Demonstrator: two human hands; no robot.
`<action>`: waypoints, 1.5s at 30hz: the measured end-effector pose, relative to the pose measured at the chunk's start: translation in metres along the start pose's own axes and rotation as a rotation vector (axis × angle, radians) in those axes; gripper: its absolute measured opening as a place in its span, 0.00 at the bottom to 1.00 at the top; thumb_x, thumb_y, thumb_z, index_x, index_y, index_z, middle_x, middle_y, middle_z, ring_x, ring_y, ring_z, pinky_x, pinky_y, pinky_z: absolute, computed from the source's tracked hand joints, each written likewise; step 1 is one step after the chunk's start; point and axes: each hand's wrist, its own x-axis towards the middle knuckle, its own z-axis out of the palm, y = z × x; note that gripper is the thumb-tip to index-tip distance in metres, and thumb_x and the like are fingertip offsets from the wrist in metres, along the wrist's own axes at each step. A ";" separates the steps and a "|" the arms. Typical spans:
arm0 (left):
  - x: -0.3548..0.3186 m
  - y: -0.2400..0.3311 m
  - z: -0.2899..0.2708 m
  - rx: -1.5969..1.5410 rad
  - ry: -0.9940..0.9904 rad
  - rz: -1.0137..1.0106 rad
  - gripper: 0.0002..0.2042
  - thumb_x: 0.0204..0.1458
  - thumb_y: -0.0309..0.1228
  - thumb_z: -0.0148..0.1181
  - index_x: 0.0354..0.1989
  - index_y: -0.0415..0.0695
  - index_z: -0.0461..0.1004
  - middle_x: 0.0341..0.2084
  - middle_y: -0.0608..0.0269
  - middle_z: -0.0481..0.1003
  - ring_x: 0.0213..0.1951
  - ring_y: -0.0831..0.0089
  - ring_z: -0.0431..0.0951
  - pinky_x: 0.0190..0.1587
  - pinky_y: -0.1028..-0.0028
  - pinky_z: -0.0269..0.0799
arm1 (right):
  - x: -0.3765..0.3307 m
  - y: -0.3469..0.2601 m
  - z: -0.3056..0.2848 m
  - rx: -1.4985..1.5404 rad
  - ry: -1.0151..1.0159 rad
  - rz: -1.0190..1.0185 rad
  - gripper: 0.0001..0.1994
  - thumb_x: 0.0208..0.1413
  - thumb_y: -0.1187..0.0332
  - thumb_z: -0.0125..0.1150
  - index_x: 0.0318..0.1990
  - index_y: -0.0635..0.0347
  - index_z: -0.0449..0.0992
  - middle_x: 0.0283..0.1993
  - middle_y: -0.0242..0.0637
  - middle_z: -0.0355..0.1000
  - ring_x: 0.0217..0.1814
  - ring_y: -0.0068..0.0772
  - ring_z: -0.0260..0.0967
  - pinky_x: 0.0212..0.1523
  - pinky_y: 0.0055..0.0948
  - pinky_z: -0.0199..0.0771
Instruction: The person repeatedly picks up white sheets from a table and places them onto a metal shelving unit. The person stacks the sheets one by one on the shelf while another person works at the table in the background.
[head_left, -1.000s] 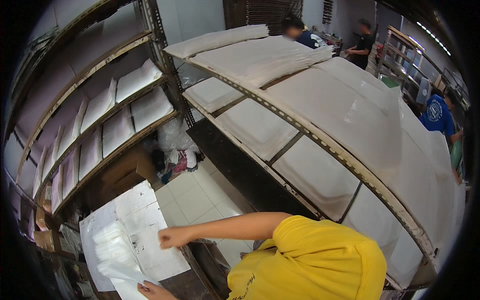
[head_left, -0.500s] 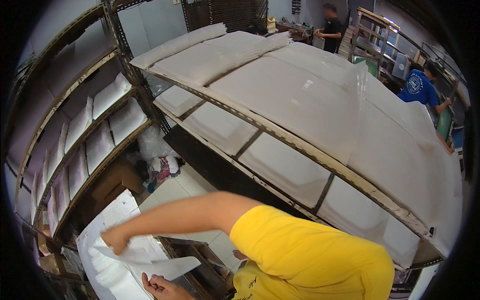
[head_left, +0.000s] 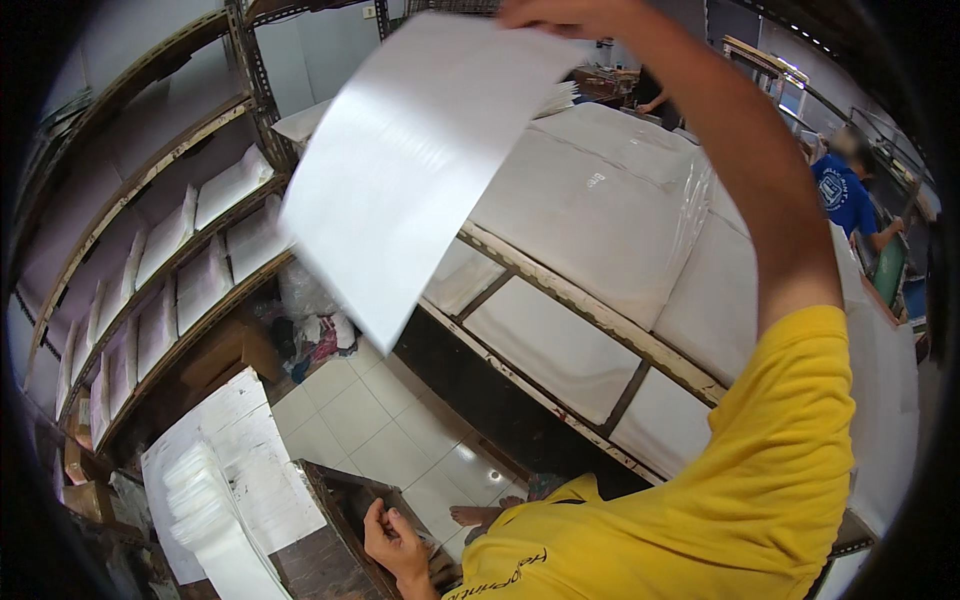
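My right hand [head_left: 565, 17] is raised high at the top of the view, its fingers closed on the upper edge of a large white sheet [head_left: 420, 150]. The sheet hangs down to the left, glossy, thin and slightly blurred by motion. Low in the view, my left hand [head_left: 395, 545] hovers beside a small wooden stand, fingers loosely curled and apart, with nothing in it. To its left, a stack of thin white sheets [head_left: 215, 520] lies on a paint-marked white board [head_left: 270, 440], fanned at one end.
On the left, a curved-looking metal rack [head_left: 150, 300] carries stacks of white sheets. A long shelf unit [head_left: 600, 290] with plastic-covered stacks runs across the middle and right. A cardboard box [head_left: 230, 350] and bagged cloth [head_left: 325, 335] sit beneath. A person in blue [head_left: 845, 195] works at far right.
My right hand has lifted one white sheet off the stack and swung it up and to the right. The left hand has shifted right, away from the stack.
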 end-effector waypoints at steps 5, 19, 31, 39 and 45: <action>0.004 -0.002 0.011 0.042 -0.091 0.065 0.12 0.54 0.23 0.58 0.45 0.30 0.74 0.24 0.56 0.75 0.23 0.75 0.72 0.25 0.76 0.67 | -0.145 -0.090 -0.018 0.588 0.451 1.719 0.10 0.52 0.60 0.65 0.32 0.55 0.77 0.25 0.24 0.66 0.27 0.14 0.63 0.26 0.21 0.63; -0.008 0.008 0.043 -0.035 -0.261 0.082 0.11 0.52 0.24 0.59 0.43 0.32 0.76 0.23 0.53 0.76 0.22 0.68 0.76 0.26 0.72 0.70 | -0.253 -0.170 0.062 0.522 0.438 2.247 0.06 0.46 0.77 0.61 0.20 0.65 0.75 0.19 0.38 0.71 0.16 0.26 0.66 0.13 0.25 0.61; -0.026 -0.002 0.041 0.014 -0.267 0.020 0.10 0.52 0.23 0.58 0.43 0.32 0.75 0.22 0.54 0.74 0.22 0.67 0.74 0.28 0.70 0.70 | -0.238 -0.182 0.050 0.465 0.187 2.319 0.03 0.49 0.76 0.60 0.27 0.65 0.78 0.25 0.40 0.76 0.25 0.32 0.77 0.20 0.29 0.76; -0.019 0.005 0.042 -0.008 -0.314 0.086 0.10 0.52 0.24 0.59 0.42 0.34 0.76 0.22 0.53 0.74 0.22 0.64 0.74 0.28 0.69 0.70 | -0.180 -0.112 0.020 -0.533 -0.600 1.341 0.11 0.56 0.64 0.56 0.37 0.63 0.78 0.41 0.49 0.78 0.49 0.51 0.76 0.47 0.45 0.76; -0.012 -0.001 -0.003 0.112 -0.177 0.110 0.10 0.51 0.27 0.62 0.41 0.38 0.76 0.24 0.53 0.76 0.25 0.56 0.77 0.29 0.63 0.71 | 0.118 -0.128 0.014 0.089 0.236 0.907 0.12 0.61 0.61 0.59 0.44 0.58 0.75 0.28 0.27 0.65 0.29 0.19 0.59 0.30 0.24 0.61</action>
